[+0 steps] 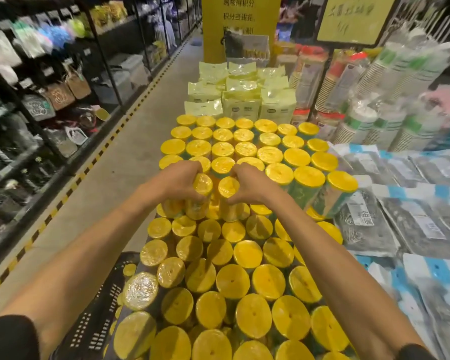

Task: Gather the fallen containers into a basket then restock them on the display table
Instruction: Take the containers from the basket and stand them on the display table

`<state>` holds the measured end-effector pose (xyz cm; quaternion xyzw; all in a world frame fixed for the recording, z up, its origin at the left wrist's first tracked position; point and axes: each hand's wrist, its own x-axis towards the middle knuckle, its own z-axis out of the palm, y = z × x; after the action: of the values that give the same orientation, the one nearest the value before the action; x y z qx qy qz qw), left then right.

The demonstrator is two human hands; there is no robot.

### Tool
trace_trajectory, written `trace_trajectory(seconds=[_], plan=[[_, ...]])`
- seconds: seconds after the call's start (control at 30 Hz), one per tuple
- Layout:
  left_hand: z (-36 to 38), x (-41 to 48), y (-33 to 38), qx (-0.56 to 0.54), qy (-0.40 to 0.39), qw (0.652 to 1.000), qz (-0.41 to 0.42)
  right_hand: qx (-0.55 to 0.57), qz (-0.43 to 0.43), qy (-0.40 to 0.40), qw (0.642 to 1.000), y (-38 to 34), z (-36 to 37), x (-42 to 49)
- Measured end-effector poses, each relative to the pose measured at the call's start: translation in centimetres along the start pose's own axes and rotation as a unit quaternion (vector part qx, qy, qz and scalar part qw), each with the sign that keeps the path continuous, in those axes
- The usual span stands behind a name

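Basket (99, 320) left of containers (247, 253)

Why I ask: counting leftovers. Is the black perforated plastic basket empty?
Not empty: the black perforated plastic basket holds yellow-lidded round containers, visible inside its rim.

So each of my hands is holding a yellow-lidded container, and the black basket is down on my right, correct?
Not quite: the head view shows the black basket low on your left, not your right. The rest holds: your left hand and right hand each grip a yellow-lidded container.
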<state>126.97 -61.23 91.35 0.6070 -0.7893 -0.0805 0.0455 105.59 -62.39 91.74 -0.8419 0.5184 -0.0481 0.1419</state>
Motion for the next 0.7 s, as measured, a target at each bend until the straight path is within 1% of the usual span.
trace_trajectory(seconds=[0.2, 0.4, 0.7], plan=[[0.9, 0.8, -0.8, 0.016, -0.005, 1.000, -0.018, 0.014, 0.007, 0.003, 1.000, 0.3, 1.2, 1.8], [2.2, 1.0, -1.5, -0.001, 0.019, 0.999, -0.028, 0.060, 0.012, 0.031, 0.998, 0.8, 2.7, 2.6], [3.5, 0.0, -2.1, 0.018, 0.046, 0.998, -0.050, 0.092, 0.033, 0.057, 0.994, 0.3, 4.1, 2.7]])
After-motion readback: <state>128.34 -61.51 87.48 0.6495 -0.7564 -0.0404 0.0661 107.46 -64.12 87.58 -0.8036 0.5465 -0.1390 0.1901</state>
